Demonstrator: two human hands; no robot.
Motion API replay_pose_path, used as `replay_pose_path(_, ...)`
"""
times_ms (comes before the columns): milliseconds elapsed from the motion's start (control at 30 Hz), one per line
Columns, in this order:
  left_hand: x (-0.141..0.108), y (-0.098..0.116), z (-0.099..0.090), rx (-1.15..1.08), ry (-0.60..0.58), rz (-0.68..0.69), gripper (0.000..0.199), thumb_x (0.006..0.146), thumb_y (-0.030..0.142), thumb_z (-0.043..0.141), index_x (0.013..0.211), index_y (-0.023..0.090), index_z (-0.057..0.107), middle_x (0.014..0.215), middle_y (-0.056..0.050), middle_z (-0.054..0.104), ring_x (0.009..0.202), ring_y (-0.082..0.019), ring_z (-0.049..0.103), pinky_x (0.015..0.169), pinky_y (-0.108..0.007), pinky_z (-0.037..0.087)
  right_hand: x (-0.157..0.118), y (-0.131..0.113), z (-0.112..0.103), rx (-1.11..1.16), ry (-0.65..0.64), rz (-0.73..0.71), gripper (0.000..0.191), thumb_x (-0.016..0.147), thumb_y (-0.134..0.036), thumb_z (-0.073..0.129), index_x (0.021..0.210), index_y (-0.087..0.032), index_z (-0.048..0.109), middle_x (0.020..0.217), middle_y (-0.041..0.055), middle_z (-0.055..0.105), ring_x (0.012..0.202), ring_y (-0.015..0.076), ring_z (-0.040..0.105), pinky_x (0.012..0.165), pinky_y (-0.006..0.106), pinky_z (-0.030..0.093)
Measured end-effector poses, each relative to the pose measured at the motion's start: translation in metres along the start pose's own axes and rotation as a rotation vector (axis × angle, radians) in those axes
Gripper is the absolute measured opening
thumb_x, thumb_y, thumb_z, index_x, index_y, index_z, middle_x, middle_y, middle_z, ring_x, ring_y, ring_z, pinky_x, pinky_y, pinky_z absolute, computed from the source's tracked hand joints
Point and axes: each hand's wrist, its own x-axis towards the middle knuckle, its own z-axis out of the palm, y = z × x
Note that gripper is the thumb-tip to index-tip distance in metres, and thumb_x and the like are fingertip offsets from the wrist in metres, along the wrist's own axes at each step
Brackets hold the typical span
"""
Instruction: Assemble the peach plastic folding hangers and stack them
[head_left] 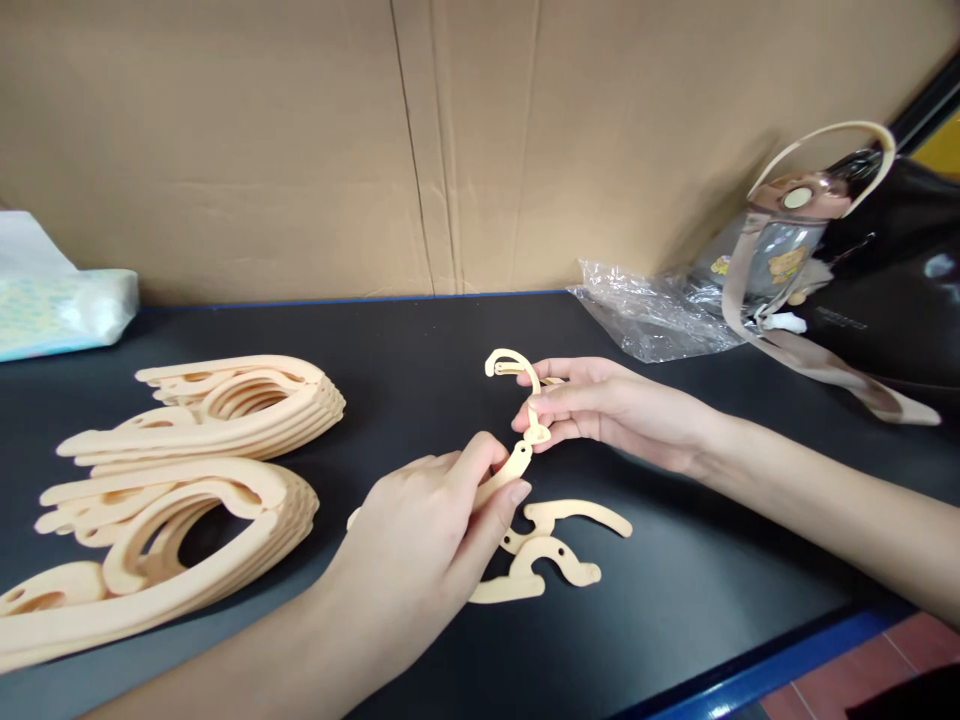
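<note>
My left hand (420,540) pinches a cream plastic hanger arm (506,475) between thumb and fingers; a small hole shows near its tip. In my right hand (600,405) is a cream hanger hook (534,385), its curved end up and to the left. The hook's rounded base meets the arm's holed end; whether they are joined I cannot tell. Beneath my hands, loose curved hanger arms (559,555) with holes lie on the black table (420,370), partly hidden by my left hand.
Two stacks of folded cream hangers, a rear stack (300,420) and a front stack (247,560), lie at the left. Behind them is a tissue pack (97,305). At the back right are a clear plastic bag (645,310), a strapped bottle (780,250) and a black bag (892,290). Cardboard (285,150) stands behind.
</note>
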Motion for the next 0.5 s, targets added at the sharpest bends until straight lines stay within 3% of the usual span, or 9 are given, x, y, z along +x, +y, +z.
replay_pose_path(500,0.0011,0.0005,-0.0002,0.0,0.004,0.033,0.019,0.101,0.033,0.031,0.084,0.025,0.037,0.062,0.007,0.052,0.052,-0.016,0.053,0.049,-0.025,0.031,0.0006,0.001,-0.0017,0.045,-0.024,-0.007,0.01,0.087,-0.014,0.067,0.094,-0.016,0.061,0.084,0.0016,0.074,0.078,0.0098,0.07,0.081,0.023,0.057)
